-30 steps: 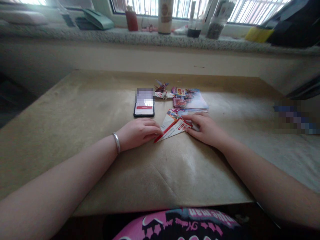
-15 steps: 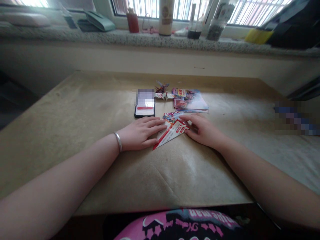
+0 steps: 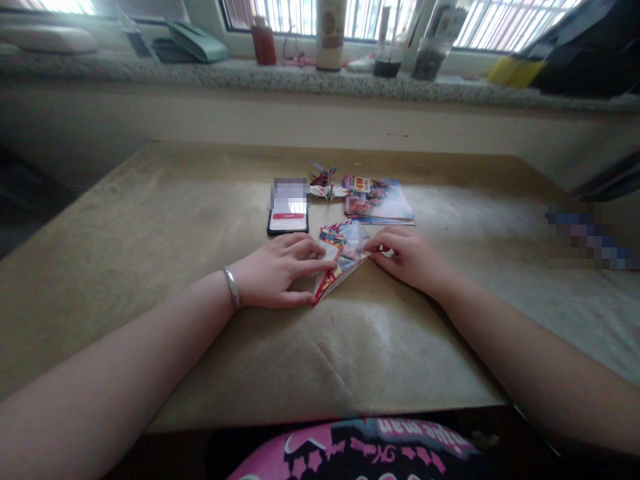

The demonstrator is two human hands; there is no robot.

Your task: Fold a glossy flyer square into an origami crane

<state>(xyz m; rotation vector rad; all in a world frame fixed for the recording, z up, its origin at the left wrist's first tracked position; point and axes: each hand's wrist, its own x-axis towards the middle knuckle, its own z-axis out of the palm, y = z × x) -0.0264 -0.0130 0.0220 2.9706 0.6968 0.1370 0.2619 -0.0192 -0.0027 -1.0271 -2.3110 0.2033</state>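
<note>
A partly folded sheet of printed paper lies on the table between my hands, its colourful side showing, with a red corner pointing towards me. My left hand rests on its left part with the fingers spread. At its right edge, my right hand pinches the paper between thumb and fingers. Behind the paper are two folded paper figures, a dark one and a whitish one. A stack of printed sheets lies to their right. The phone is lying just beyond my left hand, its screen lit and partly blurred out.
The table carries a tan cover. Along the stone windowsill stand a red bottle, a tall cream bottle, clear containers and a grey-green case. A pixelated patch covers something at the far right.
The flap at the paper's right has opened from the white-and-red side to the colourful side. My right hand has moved slightly with that edge; my left fingers have spread more.
</note>
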